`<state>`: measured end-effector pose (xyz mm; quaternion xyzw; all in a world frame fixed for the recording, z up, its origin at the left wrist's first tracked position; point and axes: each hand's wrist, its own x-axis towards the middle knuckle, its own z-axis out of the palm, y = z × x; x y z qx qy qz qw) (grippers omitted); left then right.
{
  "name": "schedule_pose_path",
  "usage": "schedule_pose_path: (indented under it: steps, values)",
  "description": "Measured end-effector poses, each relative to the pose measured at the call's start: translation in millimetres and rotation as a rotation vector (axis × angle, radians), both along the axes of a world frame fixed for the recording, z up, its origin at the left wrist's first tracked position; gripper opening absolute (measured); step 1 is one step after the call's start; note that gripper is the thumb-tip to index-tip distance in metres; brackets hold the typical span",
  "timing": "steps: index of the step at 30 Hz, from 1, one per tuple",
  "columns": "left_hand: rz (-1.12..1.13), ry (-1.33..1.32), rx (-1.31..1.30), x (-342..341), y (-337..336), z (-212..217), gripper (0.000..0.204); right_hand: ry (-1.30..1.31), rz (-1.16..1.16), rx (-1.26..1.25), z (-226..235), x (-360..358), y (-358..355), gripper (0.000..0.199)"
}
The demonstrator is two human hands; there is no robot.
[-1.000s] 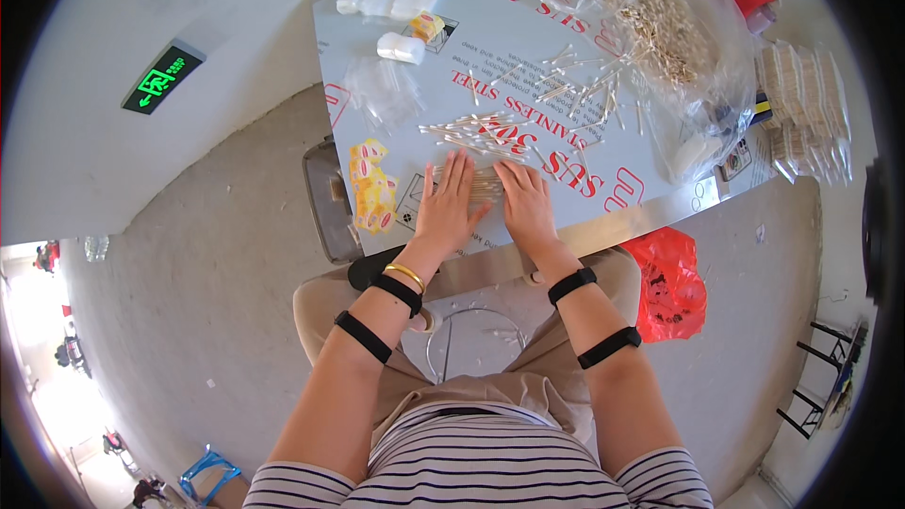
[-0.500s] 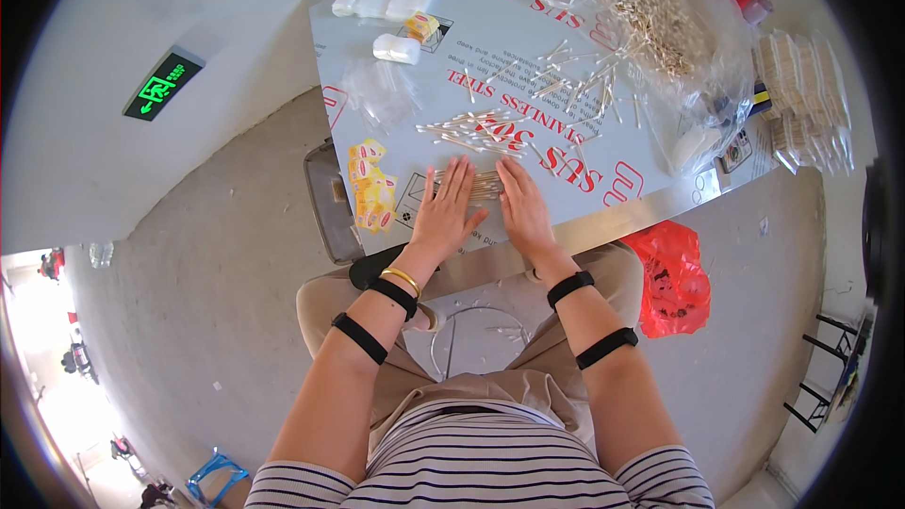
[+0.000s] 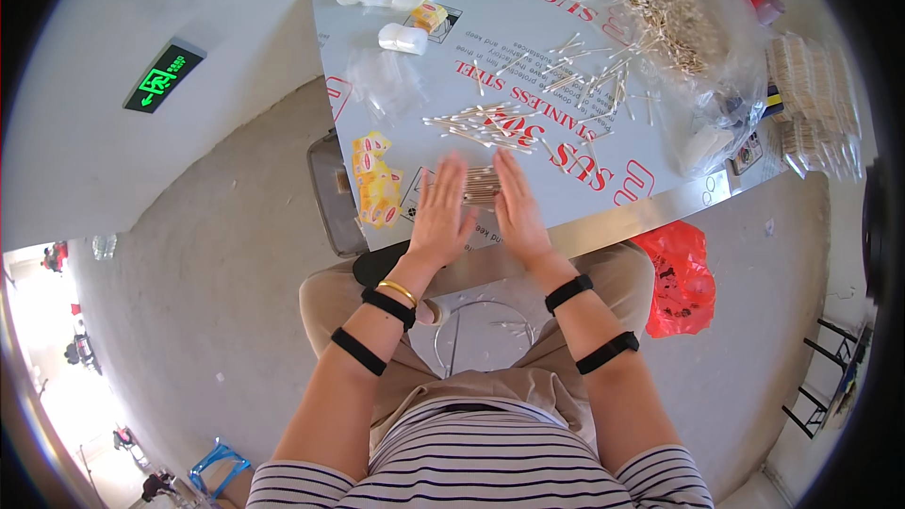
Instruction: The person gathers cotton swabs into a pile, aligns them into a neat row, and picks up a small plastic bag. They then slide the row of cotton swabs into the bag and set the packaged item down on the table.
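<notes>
A small stack of cotton swabs [image 3: 481, 186] lies on the table near its front edge, the sticks side by side, running from left to right. My left hand [image 3: 440, 212] stands at their left ends, its fingers stretched out and slightly blurred. At the right ends my right hand [image 3: 518, 205] is on edge, fingers straight and palm turned inward. Both hands flank the stack without wrapping round it. Just beyond, a looser group of cotton swabs [image 3: 483, 124] is spread on the table. More scattered swabs [image 3: 589, 75] lie farther right.
Yellow-and-white printed packets [image 3: 377, 184] lie at the table's left, by clear plastic bags [image 3: 385, 83]. White rolls [image 3: 403, 38] sit farther back. A large clear bag of swabs [image 3: 674, 24] fills the back right, beside stacked packed swabs [image 3: 815, 99]. A red plastic bag [image 3: 681, 283] hangs below.
My left hand has tilted up from lying flat to standing more on edge. More of the swab stack shows between my hands. The whole view has shifted slightly.
</notes>
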<state>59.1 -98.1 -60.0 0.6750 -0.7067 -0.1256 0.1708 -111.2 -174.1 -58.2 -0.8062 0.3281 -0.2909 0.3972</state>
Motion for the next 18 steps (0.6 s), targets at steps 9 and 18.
schedule_pose_path:
  steps: [9,18]
  values:
    - [0.325,-0.169,0.118,-10.8,8.7,-20.4,0.086,0.296,-0.081,-0.259,-13.8,-3.4,-1.4,0.062]
    - [0.261,-0.048,0.090,-22.7,6.2,-17.4,0.086,0.400,0.005,-0.303,-14.8,13.5,4.2,0.069]
